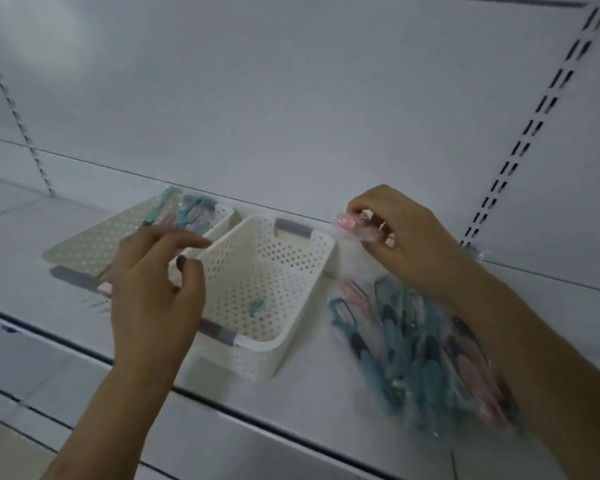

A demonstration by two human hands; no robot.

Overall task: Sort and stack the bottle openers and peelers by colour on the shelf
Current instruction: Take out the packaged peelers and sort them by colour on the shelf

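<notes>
The right hand [394,226] pinches a pink wrapped tool [349,224] up above the shelf [309,403], the left hand [156,289] hangs loose and holds nothing, and the tool looks light with slippery wrap, so pinch its hard middle.

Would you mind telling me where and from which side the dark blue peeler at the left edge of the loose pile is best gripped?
Probably by its handle. The dark blue peeler lies flat on the shelf, at the pile's left edge, head pointing to the back. Its left side faces bare shelf beside the white basket, so come from above and the left, pinching the handle across its width; the right side is crowded by other wrapped tools.
</notes>
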